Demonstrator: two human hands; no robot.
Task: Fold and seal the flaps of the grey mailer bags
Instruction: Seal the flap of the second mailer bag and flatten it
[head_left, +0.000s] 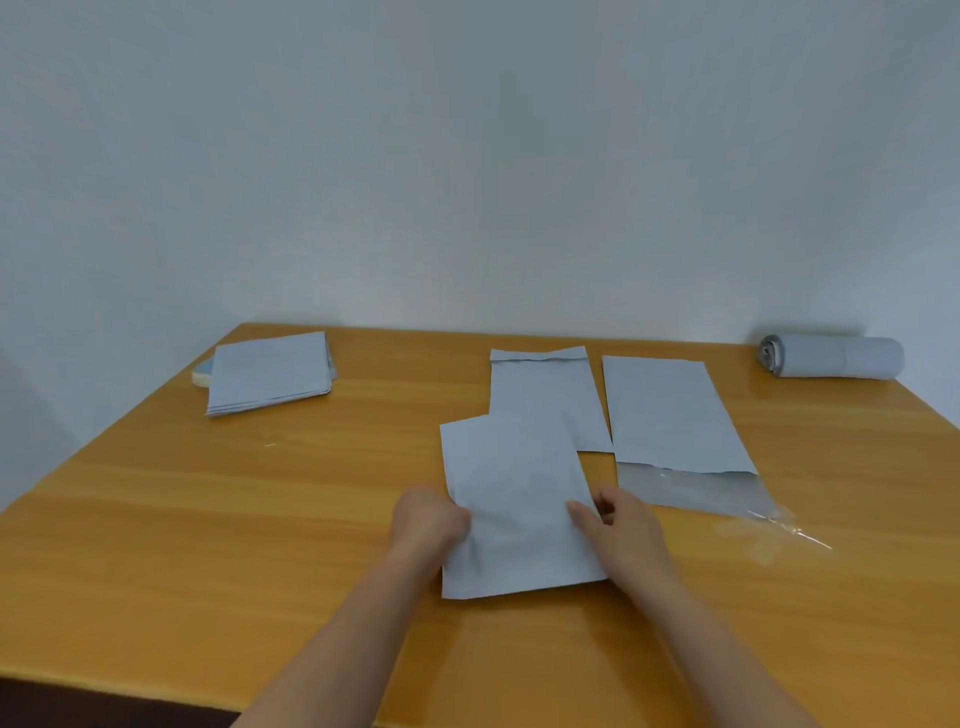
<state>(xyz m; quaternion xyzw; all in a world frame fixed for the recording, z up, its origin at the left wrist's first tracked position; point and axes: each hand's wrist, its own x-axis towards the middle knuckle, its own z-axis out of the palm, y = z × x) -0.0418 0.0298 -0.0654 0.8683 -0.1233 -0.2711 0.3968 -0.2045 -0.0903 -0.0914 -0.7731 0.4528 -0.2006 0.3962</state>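
A grey mailer bag (514, 499) lies flat near the middle of the wooden table (208, 519). My left hand (428, 519) grips its left edge. My right hand (621, 525) pinches its right edge, thumb on top. This bag partly overlaps a second grey mailer (545, 395) behind it, whose flap is at the far end. To the right lies a third mailer (670, 415) with its shiny open flap (691, 491) toward me.
A stack of grey mailers (270, 371) rests at the back left, over a pale round object (201, 375). A roll of mailers (831, 355) lies at the back right by the wall. Clear peeled strips (769, 535) lie right of my right hand.
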